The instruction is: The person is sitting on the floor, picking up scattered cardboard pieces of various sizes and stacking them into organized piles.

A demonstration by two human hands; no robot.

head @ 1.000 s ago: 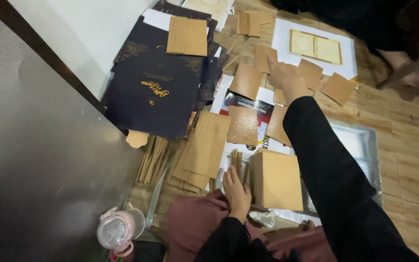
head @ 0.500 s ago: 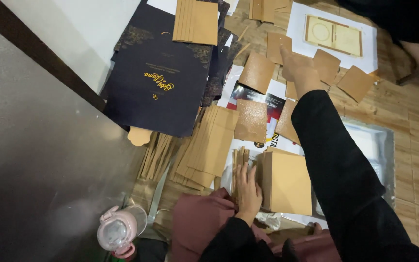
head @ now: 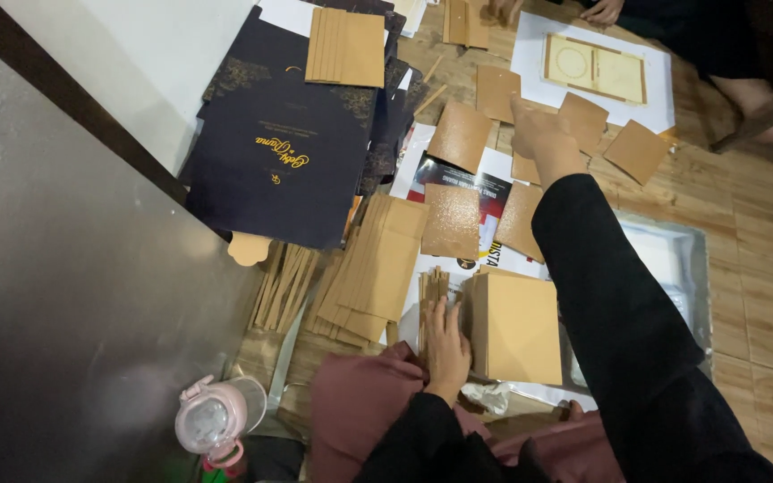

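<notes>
My left hand rests flat, fingers spread, against the left edge of a stack of tan cardboard pieces near my lap. My right hand reaches far forward in a black sleeve, its fingers down on a tan card among loose square cards; whether it grips the card is unclear. A glittery gold card lies between the two hands on printed paper.
Dark navy folded covers lie at the left with tan cards on top. Fanned tan sheets sit beside the stack. A white sheet with a cut-out frame lies at the back, another person's hands beyond. A pink bottle stands near left.
The view has shifted a little closer. My right hand stays stretched out on the loose cards, and my left hand keeps its place against the stack.
</notes>
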